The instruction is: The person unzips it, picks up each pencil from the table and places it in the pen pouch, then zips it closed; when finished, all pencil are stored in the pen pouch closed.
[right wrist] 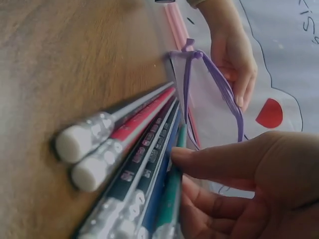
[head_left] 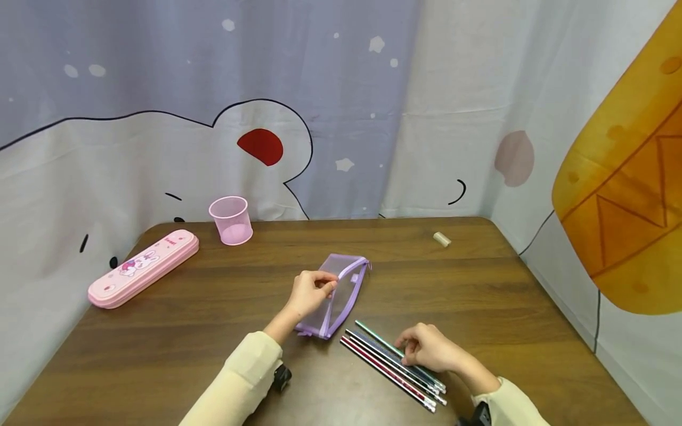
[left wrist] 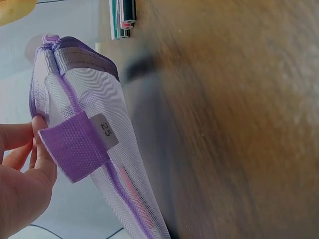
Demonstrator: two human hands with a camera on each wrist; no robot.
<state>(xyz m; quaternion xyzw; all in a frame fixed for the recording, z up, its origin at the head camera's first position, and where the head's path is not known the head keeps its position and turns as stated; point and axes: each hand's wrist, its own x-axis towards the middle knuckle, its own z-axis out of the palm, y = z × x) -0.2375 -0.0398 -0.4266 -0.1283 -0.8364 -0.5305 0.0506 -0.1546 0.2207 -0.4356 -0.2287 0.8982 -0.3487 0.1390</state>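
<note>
My left hand (head_left: 309, 294) pinches the upper edge of a purple mesh zip pouch (head_left: 347, 296), holding its zipped mouth apart. The left wrist view shows the pouch's purple fabric tab (left wrist: 75, 147) and a small tag (left wrist: 104, 130) marked 25. To the right, several pencils (head_left: 380, 371) lie side by side on the table, their white erasers toward me and their other ends toward the pouch. At the far side of this row is a green pencil (right wrist: 171, 196), pinched between thumb and fingers of my right hand (head_left: 427, 349).
A pink pencil case (head_left: 144, 269) with a rabbit picture lies at the left of the wooden table (head_left: 511, 307). Behind it stands a pink see-through cup (head_left: 232, 222). A small pale eraser-like block (head_left: 441, 239) lies at the back right. A patterned curtain (head_left: 341, 106) hangs behind.
</note>
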